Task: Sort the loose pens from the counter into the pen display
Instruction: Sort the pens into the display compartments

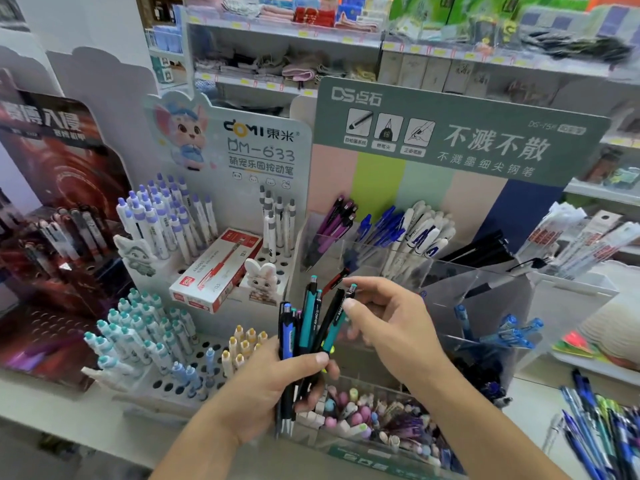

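Far left: white peg rack full of capped pens, red pen box lying across it, not part of this pick

Centre: left hand closed around a bundle of pens, fanned upright, tips down past the palm. Right hand pinching the top of one teal pen between thumb and forefinger, the other fingers spread

Risks:
- pulling the teal one could drag neighbours out; fan looks loose, grip only at mid-barrel
- wrong bin: clear acrylic pen display already has purple, blue and white/blue groups side by side, easy to mix
- bundle sits right over the eraser tray, so a dropped pen likely lands in there

Pens in hand: black, blue and teal barrels, click tops, white print on the black one, too blurred to read

Far right: more loose pens on the surface, blue/green mix, unsorted
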